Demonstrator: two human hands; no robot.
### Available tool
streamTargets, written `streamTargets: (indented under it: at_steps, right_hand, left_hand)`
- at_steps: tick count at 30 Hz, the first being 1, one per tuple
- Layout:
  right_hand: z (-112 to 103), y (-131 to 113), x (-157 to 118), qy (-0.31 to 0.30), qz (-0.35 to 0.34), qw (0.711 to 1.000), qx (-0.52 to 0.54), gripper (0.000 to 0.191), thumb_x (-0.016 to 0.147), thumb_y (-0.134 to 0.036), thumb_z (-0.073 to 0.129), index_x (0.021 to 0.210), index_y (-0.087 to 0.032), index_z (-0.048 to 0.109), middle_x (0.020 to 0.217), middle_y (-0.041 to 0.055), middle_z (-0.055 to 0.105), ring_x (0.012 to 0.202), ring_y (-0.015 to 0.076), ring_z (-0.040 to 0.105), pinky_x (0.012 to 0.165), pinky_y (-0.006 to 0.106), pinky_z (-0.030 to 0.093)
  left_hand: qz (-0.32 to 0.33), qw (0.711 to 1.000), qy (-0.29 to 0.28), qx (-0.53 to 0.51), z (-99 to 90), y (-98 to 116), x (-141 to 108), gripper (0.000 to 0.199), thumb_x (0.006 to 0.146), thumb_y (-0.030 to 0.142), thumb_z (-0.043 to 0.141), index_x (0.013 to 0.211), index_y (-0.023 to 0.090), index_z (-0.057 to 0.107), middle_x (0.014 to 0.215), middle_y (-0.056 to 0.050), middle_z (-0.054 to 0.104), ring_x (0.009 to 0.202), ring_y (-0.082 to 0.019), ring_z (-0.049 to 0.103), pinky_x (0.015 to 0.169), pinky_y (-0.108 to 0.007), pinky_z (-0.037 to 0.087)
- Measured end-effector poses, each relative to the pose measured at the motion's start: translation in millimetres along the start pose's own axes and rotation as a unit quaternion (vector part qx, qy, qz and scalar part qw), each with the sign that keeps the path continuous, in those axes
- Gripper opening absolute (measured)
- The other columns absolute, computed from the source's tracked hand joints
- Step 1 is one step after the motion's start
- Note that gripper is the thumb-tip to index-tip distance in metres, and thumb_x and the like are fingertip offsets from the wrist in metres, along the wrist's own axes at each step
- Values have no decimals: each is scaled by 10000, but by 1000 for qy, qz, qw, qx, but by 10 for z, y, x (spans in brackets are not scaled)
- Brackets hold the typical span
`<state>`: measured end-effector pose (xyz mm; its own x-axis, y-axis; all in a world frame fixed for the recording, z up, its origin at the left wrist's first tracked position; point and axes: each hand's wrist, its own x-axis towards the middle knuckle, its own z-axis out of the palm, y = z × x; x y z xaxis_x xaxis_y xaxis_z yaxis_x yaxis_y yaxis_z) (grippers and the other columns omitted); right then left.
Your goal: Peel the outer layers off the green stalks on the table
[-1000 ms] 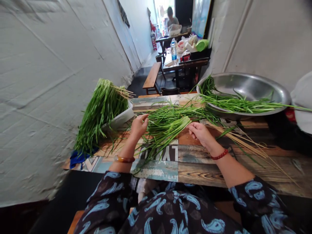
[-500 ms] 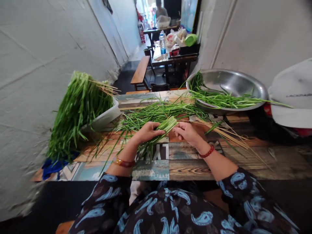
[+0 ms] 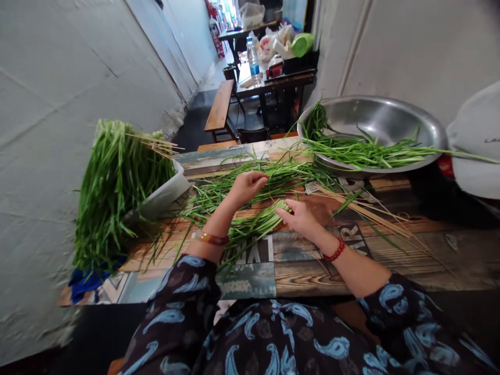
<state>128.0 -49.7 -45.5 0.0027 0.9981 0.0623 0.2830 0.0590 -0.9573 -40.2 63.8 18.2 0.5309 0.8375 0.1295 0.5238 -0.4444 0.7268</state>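
My right hand (image 3: pixel 301 220) is closed round the pale cut ends of a small bunch of garlic chives (image 3: pixel 260 221), whose green leaves trail left over the table. My left hand (image 3: pixel 247 188) is off that bunch, at the near side of a loose pile of chives (image 3: pixel 287 172). Its thumb and fingers are drawn together; what lies between them, if anything, I cannot make out. Thin bamboo skewers (image 3: pixel 361 211) lie on the table right of my right hand.
At left, a white plastic tub (image 3: pixel 166 190) carries a tall stack of skewered chives (image 3: pixel 117 177). A steel basin (image 3: pixel 425 127) with more chives stands back right, beside a white cap (image 3: pixel 476 140). A blue cloth (image 3: pixel 84 284) lies at the left front corner. Farther off are a bench (image 3: pixel 220 107) and another table.
My left hand has let go of the chive bunch and moved up to the loose pile. My right hand now holds the bunch alone, lower on the table. The view has tilted down slightly.
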Motion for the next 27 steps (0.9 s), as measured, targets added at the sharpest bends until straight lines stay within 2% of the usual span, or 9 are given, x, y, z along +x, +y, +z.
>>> streamTargets:
  at_steps: [3, 6, 10, 13, 18, 22, 24, 27]
  right_hand:
    - [-39, -29, 18, 22, -21, 999, -38, 384, 836, -455, 541, 571, -222, 389, 503, -45, 412, 499, 97, 365, 482, 244, 252]
    - [-41, -70, 16, 63, -54, 994, -70, 417, 836, -450, 545, 551, -218, 350, 517, -52, 357, 527, 95, 331, 516, 259, 231]
    - [-24, -101, 7, 87, -97, 986, -104, 399, 856, -389, 535, 566, -212, 326, 530, -60, 336, 528, 88, 306, 536, 269, 214]
    - [-21, -93, 16, 89, -99, 985, -109, 408, 868, -381, 536, 567, -212, 318, 528, -64, 323, 524, 87, 302, 541, 271, 215]
    - [-31, -90, 9, 98, -109, 984, -103, 390, 879, -377, 514, 577, -216, 327, 543, -54, 341, 539, 96, 322, 556, 274, 231]
    - [-52, -127, -17, 83, -96, 986, -107, 390, 870, -382, 516, 572, -222, 323, 532, -50, 341, 533, 103, 320, 555, 270, 247]
    - [-65, -150, -23, 75, -89, 987, -110, 389, 865, -386, 515, 568, -225, 322, 525, -47, 348, 527, 106, 315, 551, 270, 254]
    - [-75, -186, -31, 75, -88, 987, -114, 393, 852, -396, 514, 563, -230, 306, 518, -43, 358, 523, 110, 304, 546, 269, 267]
  left_hand:
    - [29, 998, -4, 52, 180, 16, 364, 283, 877, 219, 565, 1048, 92, 751, 967, -118, 759, 841, -194, 682, 785, -299, 527]
    - [82, 989, -29, 122, 392, 53, 645, 316, 874, 179, 573, 1151, 131, 717, 1127, -118, 726, 960, -205, 670, 888, -323, 519]
    - [116, 950, -72, 280, 574, 72, 814, 401, 861, 209, 618, 1257, 165, 657, 1219, -130, 667, 1126, -263, 607, 985, -382, 473]
    - [111, 921, -90, 362, 550, 32, 769, 325, 890, 202, 564, 1189, 181, 689, 1146, -130, 666, 1088, -273, 607, 924, -388, 479]
    - [91, 897, -74, 425, 259, -116, 485, 286, 912, 192, 514, 1113, 174, 718, 1083, -145, 666, 1050, -303, 608, 868, -422, 474]
    - [68, 928, -62, 361, 109, -182, 253, 310, 905, 287, 597, 1174, 181, 710, 1123, -130, 677, 1022, -275, 628, 890, -390, 472]
    - [70, 943, -47, 322, 118, -170, 188, 310, 918, 316, 594, 1174, 188, 713, 1128, -125, 685, 998, -263, 636, 883, -382, 467]
    - [98, 943, -22, 316, 191, -116, 161, 257, 917, 276, 592, 1119, 198, 730, 1137, -125, 690, 1020, -274, 622, 880, -398, 452]
